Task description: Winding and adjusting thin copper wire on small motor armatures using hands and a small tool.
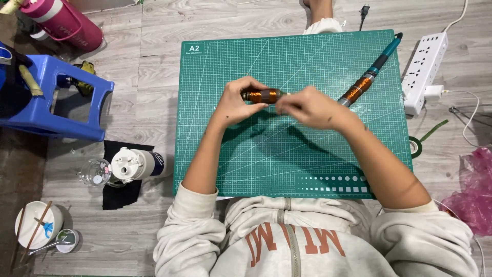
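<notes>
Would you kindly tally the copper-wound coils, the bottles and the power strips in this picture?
Copper-wound coils: 2, one in the hands, one on the mat
Bottles: 2, pink, white
Power strips: 1
Total: 5

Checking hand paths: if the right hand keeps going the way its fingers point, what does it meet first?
The right hand points toward the left hand. First in line is the copper-wound coil both hands hold, already at its fingers; beyond it, the left hand. Depth unclear.

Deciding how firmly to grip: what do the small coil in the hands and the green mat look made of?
Coil: probably enamelled copper wire, given its glossy orange-brown windings, held between the left hand and right hand. Cutting mat: looks like matte green rubbery plastic with a printed white grid.
</notes>
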